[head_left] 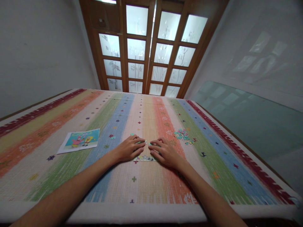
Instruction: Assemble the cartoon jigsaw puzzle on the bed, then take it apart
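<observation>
My left hand [129, 147] and my right hand [167, 153] face each other at the middle of the table, fingers bent inward. Between their fingertips is a small pale jigsaw puzzle piece [146, 142]. A teal piece [150, 143] shows at my right fingertips; both hands appear to pinch at these bits, though the fingers partly cover them. Just below lies a narrow row of joined puzzle pieces [145, 158], its ends partly behind my hands. Beyond my left knuckles sits another teal piece [132, 134].
A heap of loose puzzle pieces [183, 135] lies right of my right hand. On the left rests a printed cartoon picture [81, 141]; a teal piece [113, 137] is between it and my left hand. A striped cloth [149, 186] covers the table. Wooden glazed doors [148, 63] stand behind.
</observation>
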